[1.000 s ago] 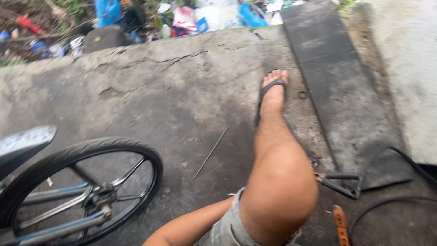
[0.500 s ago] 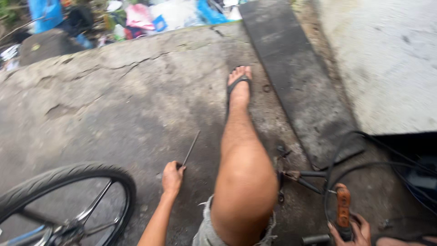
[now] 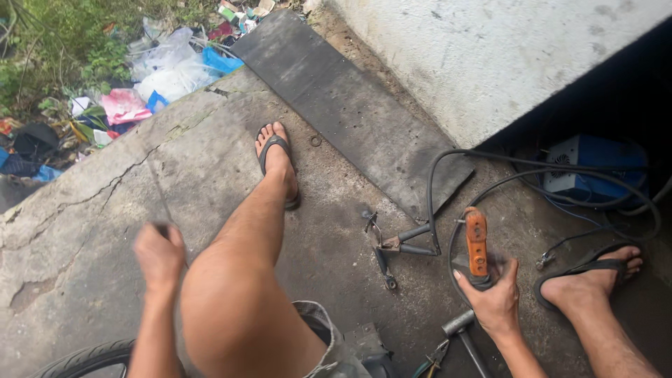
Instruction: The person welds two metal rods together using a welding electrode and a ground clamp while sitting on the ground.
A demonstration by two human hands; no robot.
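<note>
The right hand has its fingers clamped on the orange-handled tool — upright beside black cables. The left hand, blurred, is curled around a thin dark rod — its tip slanting over the concrete floor.

From my remote seat, the only packaging I make out is litter beyond the far left edge of the concrete slab. A crumpled pink wrapper lies just off that edge. Right of it, touching the slab's edge, sits a bunched clear plastic bag with a blue bag against its right side. Farther beyond the slab, small torn packets in red, green and white lie scattered. I see no signs or screens.
</note>
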